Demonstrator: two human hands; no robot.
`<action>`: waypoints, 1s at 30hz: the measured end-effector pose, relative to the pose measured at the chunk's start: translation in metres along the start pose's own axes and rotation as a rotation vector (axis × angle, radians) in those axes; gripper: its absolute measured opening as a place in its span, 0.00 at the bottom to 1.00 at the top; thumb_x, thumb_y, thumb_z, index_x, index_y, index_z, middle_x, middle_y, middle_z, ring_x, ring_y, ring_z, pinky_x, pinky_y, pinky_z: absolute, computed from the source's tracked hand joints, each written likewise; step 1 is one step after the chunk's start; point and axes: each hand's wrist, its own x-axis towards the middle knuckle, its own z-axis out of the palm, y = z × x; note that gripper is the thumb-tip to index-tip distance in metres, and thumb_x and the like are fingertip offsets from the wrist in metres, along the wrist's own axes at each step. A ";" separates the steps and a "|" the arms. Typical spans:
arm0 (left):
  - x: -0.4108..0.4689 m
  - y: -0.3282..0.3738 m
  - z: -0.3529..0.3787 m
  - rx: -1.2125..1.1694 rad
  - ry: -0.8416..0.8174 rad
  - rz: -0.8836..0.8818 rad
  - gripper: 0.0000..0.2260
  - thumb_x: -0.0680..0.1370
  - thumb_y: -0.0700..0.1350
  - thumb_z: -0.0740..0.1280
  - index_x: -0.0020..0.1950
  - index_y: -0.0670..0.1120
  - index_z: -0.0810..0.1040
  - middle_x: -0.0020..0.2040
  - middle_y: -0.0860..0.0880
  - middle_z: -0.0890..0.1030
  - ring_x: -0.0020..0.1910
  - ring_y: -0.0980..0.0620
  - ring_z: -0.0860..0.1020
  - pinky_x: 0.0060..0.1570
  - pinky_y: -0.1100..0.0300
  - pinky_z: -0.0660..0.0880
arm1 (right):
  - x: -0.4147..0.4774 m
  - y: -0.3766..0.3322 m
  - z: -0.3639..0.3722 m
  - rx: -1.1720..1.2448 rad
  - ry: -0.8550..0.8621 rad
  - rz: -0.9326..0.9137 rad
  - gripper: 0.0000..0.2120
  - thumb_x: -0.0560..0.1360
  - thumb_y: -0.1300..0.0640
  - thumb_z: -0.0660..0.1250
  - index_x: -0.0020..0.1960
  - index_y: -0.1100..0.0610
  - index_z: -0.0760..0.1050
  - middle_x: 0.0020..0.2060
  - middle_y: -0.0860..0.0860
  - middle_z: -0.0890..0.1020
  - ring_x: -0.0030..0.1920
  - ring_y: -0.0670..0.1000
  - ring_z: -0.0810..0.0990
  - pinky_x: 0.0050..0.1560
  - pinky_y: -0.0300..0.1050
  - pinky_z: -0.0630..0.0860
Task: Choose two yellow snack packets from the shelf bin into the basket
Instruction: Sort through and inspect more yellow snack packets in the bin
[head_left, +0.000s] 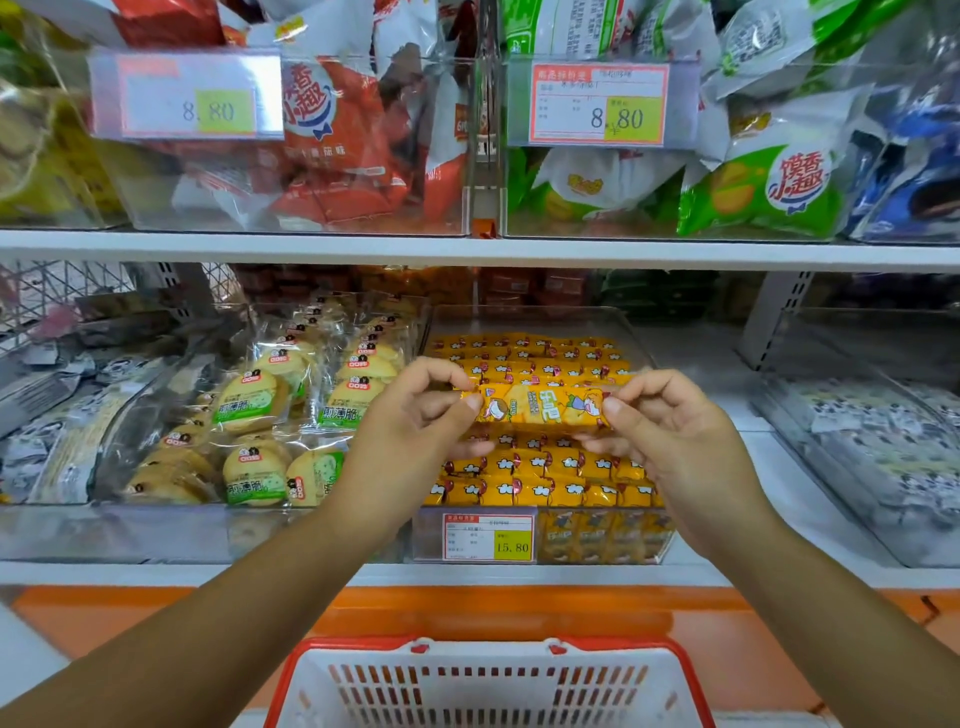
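Both hands hold one yellow snack packet (540, 406) level above the shelf bin (540, 322).

The left hand (415, 415) pinches the packet's left end between thumb and fingers, and the right hand (670, 431) pinches its right end. The bin sits at the front edge of the lower shelf (156, 571), filled with rows of like yellow packets, a price tag (488, 537) on its front wall. The red-rimmed basket (488, 680) lies below, near the frame's bottom edge.
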 end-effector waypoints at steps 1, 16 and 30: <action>0.000 0.000 0.000 0.000 0.004 -0.006 0.02 0.80 0.41 0.67 0.51 0.47 0.77 0.34 0.53 0.83 0.39 0.55 0.84 0.47 0.54 0.83 | 0.000 0.000 0.000 -0.012 -0.006 0.009 0.02 0.70 0.53 0.71 0.41 0.47 0.79 0.48 0.55 0.86 0.43 0.59 0.87 0.44 0.42 0.83; 0.004 0.004 -0.009 -0.194 -0.023 -0.098 0.08 0.68 0.43 0.74 0.47 0.49 0.86 0.44 0.44 0.87 0.46 0.46 0.86 0.44 0.63 0.81 | 0.002 -0.004 -0.004 0.137 -0.105 0.110 0.15 0.67 0.57 0.72 0.52 0.60 0.79 0.48 0.58 0.86 0.49 0.58 0.86 0.46 0.39 0.82; 0.007 0.004 -0.015 -0.119 -0.060 -0.110 0.10 0.69 0.46 0.74 0.48 0.45 0.84 0.45 0.43 0.86 0.47 0.45 0.86 0.42 0.61 0.82 | 0.005 -0.005 -0.010 0.167 -0.151 0.146 0.16 0.69 0.59 0.71 0.55 0.62 0.76 0.51 0.62 0.85 0.52 0.60 0.86 0.47 0.41 0.82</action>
